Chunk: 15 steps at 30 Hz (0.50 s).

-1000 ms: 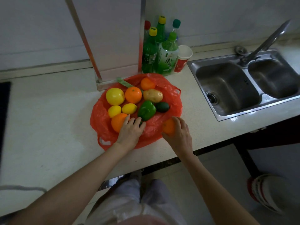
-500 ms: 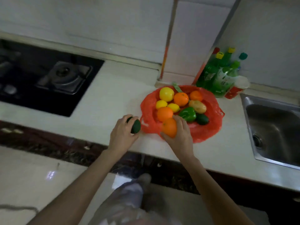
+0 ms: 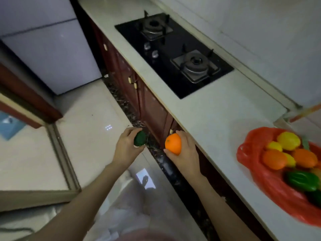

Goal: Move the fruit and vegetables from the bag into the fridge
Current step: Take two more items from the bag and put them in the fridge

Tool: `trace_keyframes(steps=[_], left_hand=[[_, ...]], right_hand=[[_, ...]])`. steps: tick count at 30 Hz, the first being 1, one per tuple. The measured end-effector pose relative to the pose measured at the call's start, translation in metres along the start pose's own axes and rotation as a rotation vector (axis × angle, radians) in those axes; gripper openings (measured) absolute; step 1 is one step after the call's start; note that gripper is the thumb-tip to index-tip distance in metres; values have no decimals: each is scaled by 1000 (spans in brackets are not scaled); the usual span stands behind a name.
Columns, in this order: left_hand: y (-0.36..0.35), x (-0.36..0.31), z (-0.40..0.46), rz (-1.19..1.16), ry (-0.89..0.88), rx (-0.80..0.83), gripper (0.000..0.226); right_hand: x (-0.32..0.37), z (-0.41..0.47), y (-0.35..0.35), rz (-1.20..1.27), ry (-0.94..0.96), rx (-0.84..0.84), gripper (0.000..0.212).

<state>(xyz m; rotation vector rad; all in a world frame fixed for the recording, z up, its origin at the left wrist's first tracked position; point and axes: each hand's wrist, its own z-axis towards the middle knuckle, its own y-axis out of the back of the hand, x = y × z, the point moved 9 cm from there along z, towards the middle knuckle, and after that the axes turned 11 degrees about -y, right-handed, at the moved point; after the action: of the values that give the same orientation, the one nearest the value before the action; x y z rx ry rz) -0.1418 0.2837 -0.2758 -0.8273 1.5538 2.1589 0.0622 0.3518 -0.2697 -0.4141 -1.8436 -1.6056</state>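
My left hand [image 3: 126, 149] grips a dark green avocado [image 3: 140, 138] out over the floor, away from the counter. An orange [image 3: 173, 143] sits in the curled fingers of my right hand [image 3: 184, 152], just off the counter's front edge. The red plastic bag [image 3: 271, 185] lies spread on the white counter at the far right. It holds oranges [image 3: 274, 159], lemons [image 3: 288, 140] and a green pepper [image 3: 303, 180]. The fridge [image 3: 45, 49], a pale door with a seam across it, stands shut at the upper left.
A black gas hob [image 3: 175, 51] with two burners is set in the white counter [image 3: 208, 112]. Dark red cabinet doors [image 3: 152, 110] run below the counter. Glossy pale floor tiles [image 3: 86, 126] stretch between me and the fridge; a wooden door frame [image 3: 29, 98] is at left.
My view has swung left from the bag toward the fridge. Both hands left the bag, the left carrying the avocado and the right the orange, and now hang over the floor.
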Motion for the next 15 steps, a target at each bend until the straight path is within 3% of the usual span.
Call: trace_keyframes(steps=[6, 15], left_hand=[[111, 96, 36, 45, 98, -234, 61], [277, 208, 85, 150, 200, -456, 59]], right_hand=[[138, 75, -82, -11, 221, 121, 76], [342, 154, -179, 63, 474, 166, 74]])
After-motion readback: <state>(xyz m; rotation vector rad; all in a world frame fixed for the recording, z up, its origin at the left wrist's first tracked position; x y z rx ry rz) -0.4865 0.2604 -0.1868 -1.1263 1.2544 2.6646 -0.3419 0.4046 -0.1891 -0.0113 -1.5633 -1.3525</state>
